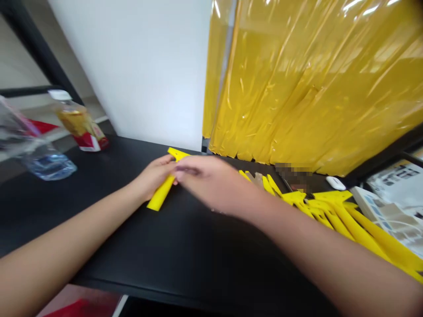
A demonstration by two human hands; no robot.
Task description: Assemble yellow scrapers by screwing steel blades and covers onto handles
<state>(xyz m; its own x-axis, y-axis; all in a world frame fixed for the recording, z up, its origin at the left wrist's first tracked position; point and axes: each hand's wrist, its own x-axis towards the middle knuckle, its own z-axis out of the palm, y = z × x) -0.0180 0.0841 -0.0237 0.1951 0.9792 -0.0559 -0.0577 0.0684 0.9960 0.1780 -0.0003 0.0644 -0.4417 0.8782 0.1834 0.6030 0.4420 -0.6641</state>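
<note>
A flat yellow plastic piece with a wider top end is held above the black table, its long strip tilted down to the left. My left hand is closed round its middle. Over its right side lies my right hand, fingers drawn together in a pinch against the piece. Motion blurs that hand, and whatever is between its fingertips is hidden. More yellow pieces of a like shape, with small holes in their wide ends, lie in a pile beyond my right forearm.
The black table has its near edge below my arms. At the left stand a clear plastic bottle and a drink bottle with a white cap. A white panel and a yellow film-covered panel rise behind. A small white case lies right.
</note>
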